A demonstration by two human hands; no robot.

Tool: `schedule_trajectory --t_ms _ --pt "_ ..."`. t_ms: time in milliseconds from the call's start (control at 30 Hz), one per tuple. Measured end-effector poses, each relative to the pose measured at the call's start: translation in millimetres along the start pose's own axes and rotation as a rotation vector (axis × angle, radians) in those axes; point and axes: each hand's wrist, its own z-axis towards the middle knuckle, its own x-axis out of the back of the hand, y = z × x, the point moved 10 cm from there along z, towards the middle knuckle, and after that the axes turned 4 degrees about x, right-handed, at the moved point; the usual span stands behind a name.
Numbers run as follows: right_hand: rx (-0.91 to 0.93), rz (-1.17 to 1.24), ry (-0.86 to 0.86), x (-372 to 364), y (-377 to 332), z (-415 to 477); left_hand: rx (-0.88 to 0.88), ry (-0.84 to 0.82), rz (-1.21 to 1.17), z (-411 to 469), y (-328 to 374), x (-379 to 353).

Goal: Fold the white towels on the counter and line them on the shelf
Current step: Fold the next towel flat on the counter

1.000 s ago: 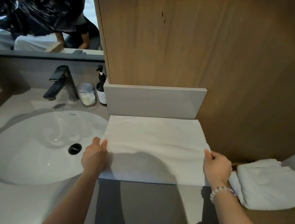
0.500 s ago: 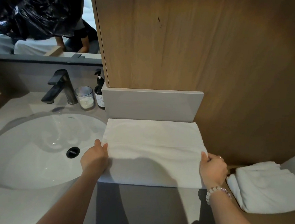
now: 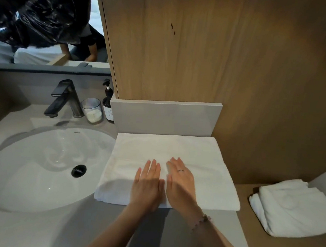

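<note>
Grips apart, left hand (image 3: 147, 183) and right hand (image 3: 180, 182) press flat on white rectangular cloth towel (image 3: 211, 186), long axis 9 to 3 o'clock

Two hands (image 3: 147, 183) (image 3: 180, 181); one flat towel (image 3: 203, 166); one folded towel stack (image 3: 296, 210); one faucet (image 3: 65, 99); one sink (image 3: 35, 171).

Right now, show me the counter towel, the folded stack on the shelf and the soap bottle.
counter towel (image 3: 204, 178): head view, its bare right half.
folded stack (image 3: 296, 210): head view, middle of the top layer.
soap bottle (image 3: 106, 108): head view, dark body under the pump.
</note>
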Motion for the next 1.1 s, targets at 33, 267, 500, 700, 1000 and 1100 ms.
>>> schedule_trajectory --t_ms 33,267,500,700,1000,1100 --pt "0.013 -0.024 -0.06 -12 -1 -4 -0.005 -0.022 0.033 2 -1 -6" --pt "0.043 -0.122 -0.226 -29 4 -10 -0.033 -0.083 0.064 1 -6 -18" --pt "0.085 -0.01 -0.29 -26 10 -14 0.091 -0.114 0.02 4 -43 -22" --pt "0.053 -0.047 -0.359 -19 34 -16 0.207 -0.097 -0.009 -2 -81 -9" --pt "-0.117 -0.128 -0.438 -2 113 -25 0.337 -0.056 0.01 -7 -89 0" --pt "-0.152 -0.13 -0.443 2 121 -26 0.411 -0.066 0.015 -10 -99 1"
